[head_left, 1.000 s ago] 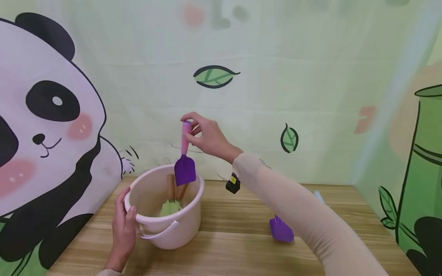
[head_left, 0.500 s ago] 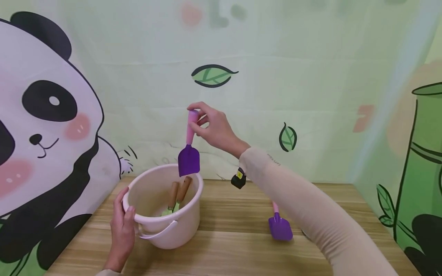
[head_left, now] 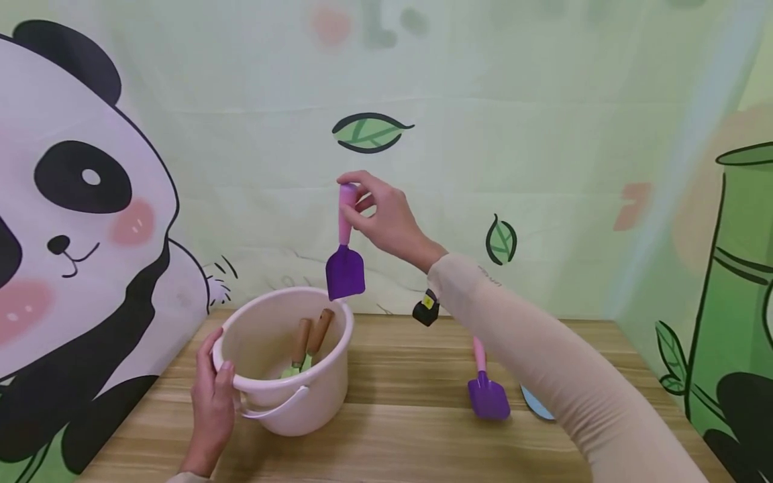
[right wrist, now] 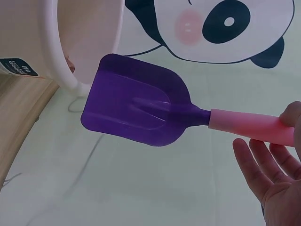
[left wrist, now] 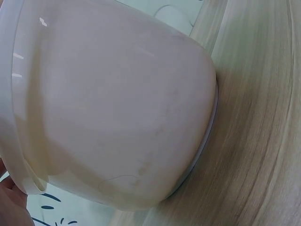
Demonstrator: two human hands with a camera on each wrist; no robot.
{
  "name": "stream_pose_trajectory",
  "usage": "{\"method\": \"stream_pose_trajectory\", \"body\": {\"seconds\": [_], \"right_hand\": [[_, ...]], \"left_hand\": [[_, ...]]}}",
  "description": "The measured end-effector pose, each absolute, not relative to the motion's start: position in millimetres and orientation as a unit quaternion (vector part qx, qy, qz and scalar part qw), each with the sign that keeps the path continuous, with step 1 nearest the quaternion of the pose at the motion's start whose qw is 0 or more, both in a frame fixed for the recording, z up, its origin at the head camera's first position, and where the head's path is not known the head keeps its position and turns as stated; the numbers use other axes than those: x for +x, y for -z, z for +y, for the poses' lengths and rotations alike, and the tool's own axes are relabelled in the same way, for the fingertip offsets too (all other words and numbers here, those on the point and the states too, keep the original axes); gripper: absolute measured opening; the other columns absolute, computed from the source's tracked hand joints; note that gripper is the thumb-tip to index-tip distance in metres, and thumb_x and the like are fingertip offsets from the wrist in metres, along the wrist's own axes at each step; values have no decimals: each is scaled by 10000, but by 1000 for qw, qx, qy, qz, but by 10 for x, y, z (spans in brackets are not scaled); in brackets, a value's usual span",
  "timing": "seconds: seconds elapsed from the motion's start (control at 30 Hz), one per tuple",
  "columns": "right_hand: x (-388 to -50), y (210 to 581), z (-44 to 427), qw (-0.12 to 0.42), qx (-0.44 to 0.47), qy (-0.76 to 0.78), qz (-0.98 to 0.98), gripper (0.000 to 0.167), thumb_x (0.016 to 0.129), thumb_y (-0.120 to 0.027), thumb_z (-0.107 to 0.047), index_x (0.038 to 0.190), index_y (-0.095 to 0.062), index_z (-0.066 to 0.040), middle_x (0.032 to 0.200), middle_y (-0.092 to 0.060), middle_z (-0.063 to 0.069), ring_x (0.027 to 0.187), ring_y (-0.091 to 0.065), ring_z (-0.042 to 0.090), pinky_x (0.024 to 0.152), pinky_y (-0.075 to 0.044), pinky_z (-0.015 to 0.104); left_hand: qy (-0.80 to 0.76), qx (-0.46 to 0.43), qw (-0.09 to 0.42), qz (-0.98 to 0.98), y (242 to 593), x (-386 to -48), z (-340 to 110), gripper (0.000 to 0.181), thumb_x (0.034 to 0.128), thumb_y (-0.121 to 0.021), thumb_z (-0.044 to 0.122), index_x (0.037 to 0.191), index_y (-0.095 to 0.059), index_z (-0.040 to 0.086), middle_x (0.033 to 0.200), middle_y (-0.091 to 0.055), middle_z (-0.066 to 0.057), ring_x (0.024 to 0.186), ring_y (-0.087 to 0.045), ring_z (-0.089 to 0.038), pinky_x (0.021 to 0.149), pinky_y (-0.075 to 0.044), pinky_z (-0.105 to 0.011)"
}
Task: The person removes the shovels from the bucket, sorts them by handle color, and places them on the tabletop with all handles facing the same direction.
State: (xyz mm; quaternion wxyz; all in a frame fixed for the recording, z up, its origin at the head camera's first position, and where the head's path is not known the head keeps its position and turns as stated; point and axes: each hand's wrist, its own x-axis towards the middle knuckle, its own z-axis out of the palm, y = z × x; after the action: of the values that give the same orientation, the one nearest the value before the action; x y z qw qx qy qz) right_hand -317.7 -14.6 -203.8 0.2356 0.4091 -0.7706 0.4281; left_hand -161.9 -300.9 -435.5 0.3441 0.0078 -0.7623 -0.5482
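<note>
Higher and farther right than before, the purple shovel hangs beneath the right fingers pinching its handle; a loosened pinch could drop it against the bucket the left fingers hold.

The right hand is drawing the purple shovel up and rightward, uncovering wooden handles in the bucket; another shovel's pink handle and a blue edge are emerging beside the sleeve

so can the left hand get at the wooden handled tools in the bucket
Probably yes: the left hand touches the bucket, its top is open, and the wooden-handled tools lean handles up; the raised purple shovel doesn't cover them.
</note>
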Motion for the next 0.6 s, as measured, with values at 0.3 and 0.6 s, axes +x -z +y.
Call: {"method": "stream_pose_trajectory", "body": {"seconds": [0.3,0.6], "right_hand": [[-3211,2033,10,245,380,-456,-766,386,967,-681,-121,1341,-589,-104,1024,-683,74,846,-703,157,700,-589,280],[-3285,2101,263,258,358,-472,-763,393,969,-702,-152,1345,-594,-113,1025,-675,81,854,-708,162,689,-600,298]], "left_hand": [[549,2,350,-759,4373,-1621,-3018,540,1047,-412,118,1581,-383,192,1545,-460,-79,1235,-495,-95,941,-408,-87],[549,-2,357,-756,4380,-1622,-3021,540,1043,-413,113,1578,-391,184,1531,-472,-75,1223,-502,-106,945,-408,-91]]}}
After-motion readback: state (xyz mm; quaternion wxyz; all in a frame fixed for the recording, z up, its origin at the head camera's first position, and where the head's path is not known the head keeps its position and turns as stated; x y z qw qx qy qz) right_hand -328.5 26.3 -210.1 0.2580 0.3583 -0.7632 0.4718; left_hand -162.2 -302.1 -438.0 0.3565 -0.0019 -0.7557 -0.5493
